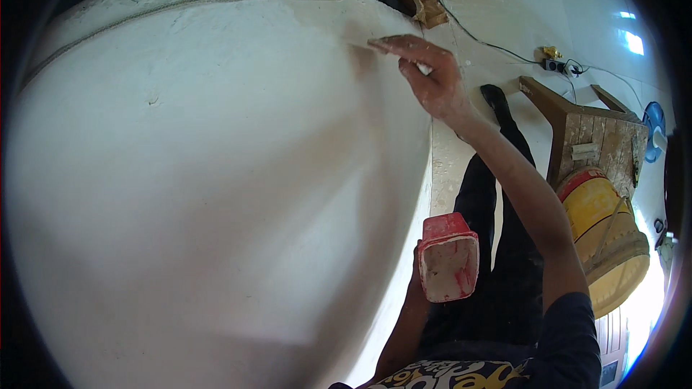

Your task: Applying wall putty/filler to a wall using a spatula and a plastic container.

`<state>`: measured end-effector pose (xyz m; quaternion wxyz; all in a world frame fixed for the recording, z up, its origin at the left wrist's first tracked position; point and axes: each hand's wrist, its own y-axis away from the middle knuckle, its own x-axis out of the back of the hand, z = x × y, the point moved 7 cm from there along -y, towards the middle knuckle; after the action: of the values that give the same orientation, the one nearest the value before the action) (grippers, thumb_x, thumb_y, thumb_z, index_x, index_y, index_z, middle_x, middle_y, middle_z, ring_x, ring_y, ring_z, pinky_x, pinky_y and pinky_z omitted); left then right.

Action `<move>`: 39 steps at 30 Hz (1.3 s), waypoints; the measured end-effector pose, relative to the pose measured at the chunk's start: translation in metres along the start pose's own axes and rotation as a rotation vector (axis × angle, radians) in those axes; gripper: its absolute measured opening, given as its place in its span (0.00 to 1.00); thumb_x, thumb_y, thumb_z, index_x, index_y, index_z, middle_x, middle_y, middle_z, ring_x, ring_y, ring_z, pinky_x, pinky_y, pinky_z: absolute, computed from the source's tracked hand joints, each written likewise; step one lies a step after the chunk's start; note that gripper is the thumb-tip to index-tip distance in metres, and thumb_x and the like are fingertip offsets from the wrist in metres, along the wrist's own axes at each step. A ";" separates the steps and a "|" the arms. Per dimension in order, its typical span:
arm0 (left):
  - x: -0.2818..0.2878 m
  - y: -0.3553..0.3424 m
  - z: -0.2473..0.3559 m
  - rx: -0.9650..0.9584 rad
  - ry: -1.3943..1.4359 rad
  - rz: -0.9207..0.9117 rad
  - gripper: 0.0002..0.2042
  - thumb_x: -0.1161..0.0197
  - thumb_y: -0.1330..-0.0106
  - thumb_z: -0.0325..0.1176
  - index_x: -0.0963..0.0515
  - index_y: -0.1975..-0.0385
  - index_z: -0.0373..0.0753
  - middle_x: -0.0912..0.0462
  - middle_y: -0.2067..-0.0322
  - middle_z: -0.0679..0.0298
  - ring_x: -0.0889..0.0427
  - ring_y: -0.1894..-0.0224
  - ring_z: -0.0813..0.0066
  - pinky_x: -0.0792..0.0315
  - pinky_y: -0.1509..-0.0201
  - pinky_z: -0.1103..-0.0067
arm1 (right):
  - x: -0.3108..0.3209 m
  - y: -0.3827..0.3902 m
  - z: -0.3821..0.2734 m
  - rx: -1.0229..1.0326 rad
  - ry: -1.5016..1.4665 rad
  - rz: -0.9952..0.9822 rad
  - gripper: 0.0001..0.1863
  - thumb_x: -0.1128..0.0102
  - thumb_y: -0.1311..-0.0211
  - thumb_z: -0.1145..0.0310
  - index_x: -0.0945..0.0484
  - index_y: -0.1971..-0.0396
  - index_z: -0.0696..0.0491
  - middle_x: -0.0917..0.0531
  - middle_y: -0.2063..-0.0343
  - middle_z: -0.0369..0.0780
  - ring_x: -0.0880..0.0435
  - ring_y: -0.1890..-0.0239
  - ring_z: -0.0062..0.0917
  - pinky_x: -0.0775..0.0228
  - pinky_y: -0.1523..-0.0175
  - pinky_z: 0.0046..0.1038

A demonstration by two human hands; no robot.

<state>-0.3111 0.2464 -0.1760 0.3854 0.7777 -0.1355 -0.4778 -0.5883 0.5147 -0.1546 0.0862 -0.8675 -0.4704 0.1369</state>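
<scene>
- The left hand (418, 274) is sitting low and close to the body, mostly hidden behind the red tub (448, 257) it is carrying; its fingers are wrapping the tub from behind, so the grip is closed on it, though how tightly cannot be told.
- The red tub is tilting its open mouth toward the camera; the inside is coated with pale filler. One tub is in view.
- The right hand (431, 79) is reaching up and away, arm nearly straight, and is pressing a flat blade (386, 42) against the white wall (202, 173). The fingers are lying almost flat along the tool, with the thumb tucked beneath; a small white object is showing under the palm.
- The blade's long axis is running roughly left to right across the wall, with its free end pointing left. It is lying up and to the left of the tub, so the right hand is the nearer one; the left is well apart from it.
- One raised seam (180, 3) is curving across the wall above the blade.
- Below on the floor, one yellow bucket (605, 238) is standing just beside one wooden stool (591, 130).
- Farther off, one black cable (497, 47) is trailing to a plug strip.
</scene>
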 end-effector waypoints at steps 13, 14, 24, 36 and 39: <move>-0.007 -0.001 0.004 -0.033 -0.058 -0.041 0.33 0.40 0.36 0.59 0.29 0.38 0.41 0.22 0.43 0.56 0.21 0.44 0.58 0.25 0.43 0.61 | 0.004 0.003 0.059 -0.045 0.062 0.073 0.17 0.48 0.38 0.83 0.18 0.52 0.54 0.15 0.57 0.41 0.17 0.55 0.28 0.26 0.52 0.25; -0.006 -0.001 0.004 -0.037 -0.059 -0.035 0.33 0.40 0.36 0.59 0.29 0.38 0.41 0.22 0.43 0.56 0.21 0.44 0.58 0.25 0.43 0.61 | 0.001 0.015 0.055 -0.071 0.010 0.007 0.19 0.49 0.39 0.85 0.18 0.52 0.54 0.15 0.55 0.41 0.17 0.53 0.28 0.26 0.50 0.25; -0.002 -0.004 0.006 -0.022 -0.146 -0.175 0.33 0.41 0.35 0.59 0.28 0.39 0.40 0.21 0.44 0.57 0.21 0.45 0.59 0.24 0.43 0.60 | 0.027 -0.017 0.100 -0.274 -0.001 0.140 0.19 0.51 0.35 0.85 0.21 0.47 0.57 0.18 0.48 0.41 0.22 0.46 0.25 0.32 0.40 0.25; -0.001 -0.004 0.004 -0.016 -0.031 -0.014 0.32 0.42 0.35 0.58 0.28 0.39 0.40 0.21 0.45 0.55 0.20 0.45 0.57 0.24 0.44 0.60 | -0.002 0.036 0.032 -0.211 -0.253 -0.099 0.17 0.50 0.35 0.83 0.18 0.51 0.55 0.16 0.51 0.41 0.18 0.47 0.27 0.26 0.44 0.27; 0.002 -0.004 0.003 -0.021 -0.044 -0.015 0.32 0.42 0.35 0.59 0.28 0.39 0.40 0.21 0.44 0.55 0.20 0.45 0.57 0.24 0.44 0.60 | 0.007 0.017 0.027 -0.201 -0.170 -0.098 0.17 0.49 0.35 0.81 0.18 0.50 0.54 0.15 0.52 0.41 0.18 0.49 0.25 0.25 0.45 0.28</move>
<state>-0.3135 0.2467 -0.1809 0.3866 0.7639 -0.1331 -0.4992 -0.5797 0.5118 -0.1864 -0.0345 -0.8329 -0.5293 0.1576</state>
